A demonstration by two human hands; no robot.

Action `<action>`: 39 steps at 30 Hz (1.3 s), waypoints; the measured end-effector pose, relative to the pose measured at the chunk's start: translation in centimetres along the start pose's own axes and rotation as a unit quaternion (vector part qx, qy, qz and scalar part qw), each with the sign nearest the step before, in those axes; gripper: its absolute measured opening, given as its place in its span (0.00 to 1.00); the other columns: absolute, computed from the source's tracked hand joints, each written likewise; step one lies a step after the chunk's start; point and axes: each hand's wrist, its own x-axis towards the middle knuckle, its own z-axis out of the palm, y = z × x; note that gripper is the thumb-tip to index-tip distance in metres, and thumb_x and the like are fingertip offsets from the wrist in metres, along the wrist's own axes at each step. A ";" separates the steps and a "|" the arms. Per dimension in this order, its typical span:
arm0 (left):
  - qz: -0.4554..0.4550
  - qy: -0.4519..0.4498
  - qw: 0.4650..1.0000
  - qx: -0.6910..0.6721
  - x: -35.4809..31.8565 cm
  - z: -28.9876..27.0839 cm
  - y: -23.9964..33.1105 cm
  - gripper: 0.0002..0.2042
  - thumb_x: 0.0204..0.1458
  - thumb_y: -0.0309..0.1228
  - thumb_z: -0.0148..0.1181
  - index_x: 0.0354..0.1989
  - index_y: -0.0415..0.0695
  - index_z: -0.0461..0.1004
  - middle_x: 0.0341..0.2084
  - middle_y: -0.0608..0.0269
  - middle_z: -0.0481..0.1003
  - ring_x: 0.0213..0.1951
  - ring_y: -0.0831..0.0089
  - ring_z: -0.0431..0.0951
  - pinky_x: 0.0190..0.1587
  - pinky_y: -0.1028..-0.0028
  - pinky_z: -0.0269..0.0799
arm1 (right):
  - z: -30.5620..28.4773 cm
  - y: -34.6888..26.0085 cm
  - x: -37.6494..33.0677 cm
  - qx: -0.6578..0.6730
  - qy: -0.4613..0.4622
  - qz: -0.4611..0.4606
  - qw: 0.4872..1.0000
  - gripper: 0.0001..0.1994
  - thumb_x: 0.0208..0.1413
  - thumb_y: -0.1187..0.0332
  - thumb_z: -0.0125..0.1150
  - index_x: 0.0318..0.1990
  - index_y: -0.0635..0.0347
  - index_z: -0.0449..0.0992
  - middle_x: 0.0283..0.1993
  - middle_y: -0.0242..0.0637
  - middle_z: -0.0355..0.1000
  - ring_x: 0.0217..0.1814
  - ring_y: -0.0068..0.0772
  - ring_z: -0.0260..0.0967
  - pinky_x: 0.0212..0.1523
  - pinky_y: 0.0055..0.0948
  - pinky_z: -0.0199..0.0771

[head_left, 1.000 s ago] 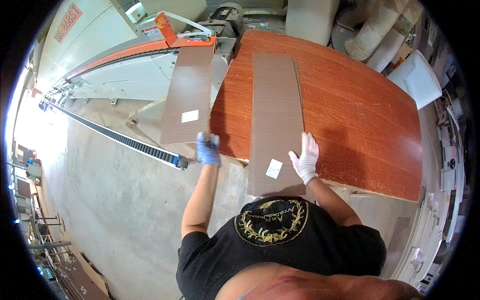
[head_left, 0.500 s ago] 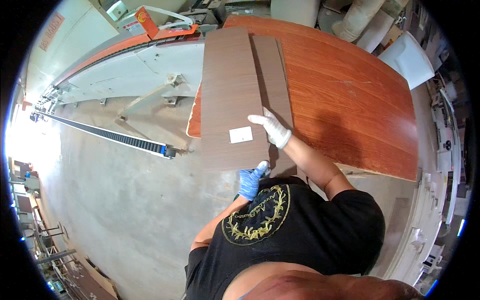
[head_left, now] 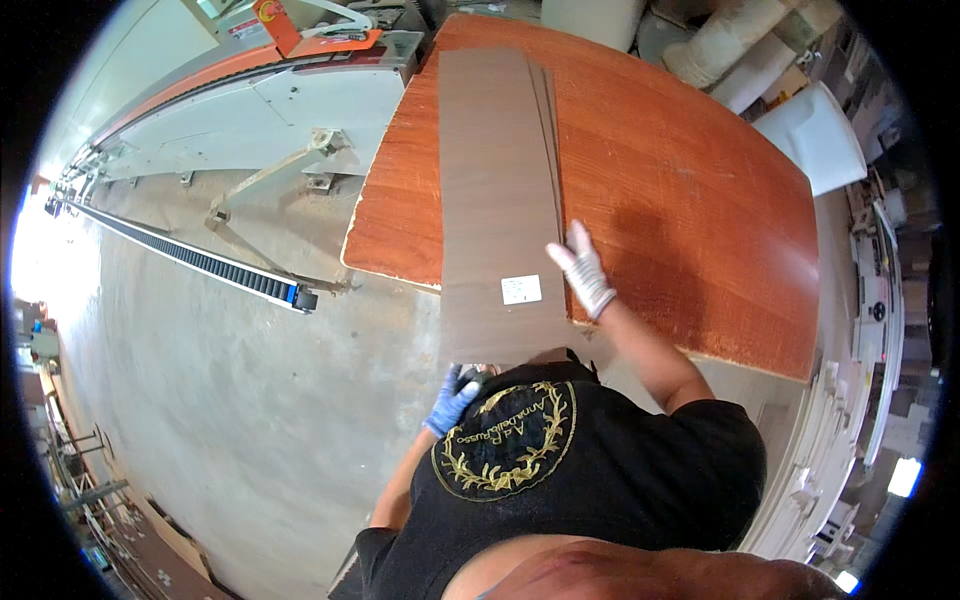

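Brown wood-grain panels (head_left: 500,170) lie in a slightly fanned stack on the red-brown tabletop (head_left: 690,190), their near ends overhanging its front edge. The top panel bears a white label (head_left: 521,290). My right hand (head_left: 586,272), in a white glove, is at the stack's right edge, with fingers stretched out and the thumb toward the panel. My left hand (head_left: 450,402), in a blue glove, is beside the near left corner of the top panel. Its thumb and fingers are apart, and I see nothing held in it. A small dark-and-grey item beside it is partly hidden by my shirt.
A long machine with a white side (head_left: 270,125) and orange trim stands at the left. A narrow black conveyor strip (head_left: 190,250) runs below it over the concrete floor (head_left: 250,400). A white bin-like container (head_left: 815,140) stands beyond the table's right corner.
The top panel has shifted right and now lies nearly squared over the others. My right hand has moved off its face to the edge. My left hand has come away from the near end, left and down.
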 end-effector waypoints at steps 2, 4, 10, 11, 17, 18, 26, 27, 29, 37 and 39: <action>0.056 -0.051 0.995 0.057 2.4 4.2 0.6 0.45 0.43 0.48 0.63 0.63 0.40 0.42 0.54 0.52 0.61 0.53 0.64 0.62 0.53 0.68 0.61 | 2.1 0.2 -0.4 -0.020 0.034 0.010 0.999 0.41 0.46 0.57 0.63 0.64 0.62 0.47 0.65 0.51 0.48 0.67 0.44 0.45 0.65 0.34 0.45; 0.082 -0.013 0.996 0.026 5.1 5.3 -2.4 0.38 0.43 0.51 0.61 0.56 0.37 0.56 0.47 0.56 0.65 0.47 0.68 0.65 0.50 0.68 0.64 | 3.2 1.7 -0.1 0.023 0.052 -0.010 0.998 0.40 0.45 0.61 0.64 0.63 0.63 0.49 0.64 0.49 0.50 0.66 0.42 0.46 0.64 0.33 0.46; 0.167 0.087 0.891 -0.412 8.0 13.2 -3.6 0.35 0.42 0.52 0.60 0.54 0.42 0.61 0.50 0.58 0.67 0.52 0.62 0.66 0.54 0.61 0.62 | 1.7 1.4 -0.5 0.070 0.005 -0.005 0.998 0.39 0.44 0.65 0.65 0.62 0.65 0.49 0.64 0.46 0.50 0.65 0.39 0.47 0.64 0.32 0.47; 0.172 0.120 0.883 -0.420 8.4 14.2 -3.3 0.35 0.41 0.52 0.60 0.54 0.43 0.61 0.50 0.58 0.67 0.52 0.62 0.66 0.54 0.61 0.62 | 1.1 0.0 -0.9 0.072 -0.030 0.008 0.997 0.40 0.44 0.66 0.65 0.62 0.65 0.47 0.64 0.46 0.49 0.65 0.39 0.47 0.64 0.32 0.47; 0.204 0.260 0.828 -0.453 8.9 17.2 -2.3 0.36 0.41 0.54 0.59 0.55 0.45 0.60 0.50 0.57 0.67 0.51 0.61 0.67 0.54 0.60 0.63 | -1.4 -2.7 7.2 -0.138 -0.123 -0.276 0.943 0.39 0.47 0.62 0.61 0.62 0.67 0.47 0.65 0.52 0.45 0.68 0.46 0.40 0.67 0.38 0.40; 0.228 0.284 0.810 -0.459 9.6 16.6 -4.1 0.36 0.41 0.54 0.59 0.55 0.44 0.60 0.49 0.57 0.67 0.51 0.61 0.67 0.53 0.61 0.63 | -0.4 -5.7 8.5 -0.217 -0.151 -0.373 0.889 0.34 0.48 0.61 0.60 0.60 0.64 0.54 0.63 0.52 0.49 0.66 0.47 0.44 0.65 0.39 0.43; 0.230 0.373 0.833 -0.338 0.0 22.0 2.7 0.33 0.46 0.53 0.53 0.55 0.41 0.62 0.48 0.55 0.70 0.49 0.66 0.70 0.53 0.65 0.64 | 13.9 -21.7 19.1 -0.395 -0.434 -0.702 0.403 0.22 0.44 0.59 0.60 0.48 0.58 0.70 0.49 0.47 0.67 0.54 0.47 0.62 0.54 0.37 0.62; 0.218 0.407 0.834 -0.303 -0.8 23.1 3.6 0.33 0.47 0.53 0.53 0.55 0.40 0.62 0.48 0.55 0.70 0.49 0.67 0.70 0.53 0.66 0.65 | 16.5 -22.6 19.9 -0.409 -0.516 -0.671 0.340 0.22 0.45 0.58 0.59 0.48 0.57 0.70 0.49 0.46 0.68 0.53 0.45 0.63 0.54 0.36 0.62; 0.236 0.416 0.820 -0.315 -2.6 25.0 5.3 0.32 0.48 0.51 0.52 0.55 0.39 0.63 0.47 0.55 0.70 0.49 0.69 0.71 0.52 0.66 0.66 | 22.0 -20.3 24.6 -0.450 -0.751 -0.332 0.351 0.23 0.48 0.53 0.57 0.48 0.59 0.70 0.48 0.46 0.69 0.51 0.40 0.66 0.53 0.33 0.62; 0.192 0.578 0.733 -0.304 -11.8 30.3 -3.0 0.37 0.45 0.56 0.52 0.56 0.38 0.61 0.43 0.51 0.73 0.46 0.63 0.73 0.50 0.68 0.69 | 22.2 -17.2 9.4 -0.556 -0.831 -0.014 0.024 0.33 0.50 0.49 0.58 0.57 0.62 0.61 0.48 0.36 0.67 0.52 0.25 0.59 0.56 0.29 0.58; 0.222 0.614 0.689 -0.315 -9.6 30.4 -5.5 0.39 0.44 0.59 0.50 0.56 0.38 0.61 0.43 0.51 0.73 0.46 0.59 0.73 0.50 0.68 0.69 | 20.8 -17.0 7.7 -0.556 -0.827 -0.088 0.008 0.32 0.49 0.51 0.60 0.55 0.65 0.62 0.49 0.30 0.67 0.50 0.22 0.61 0.54 0.23 0.59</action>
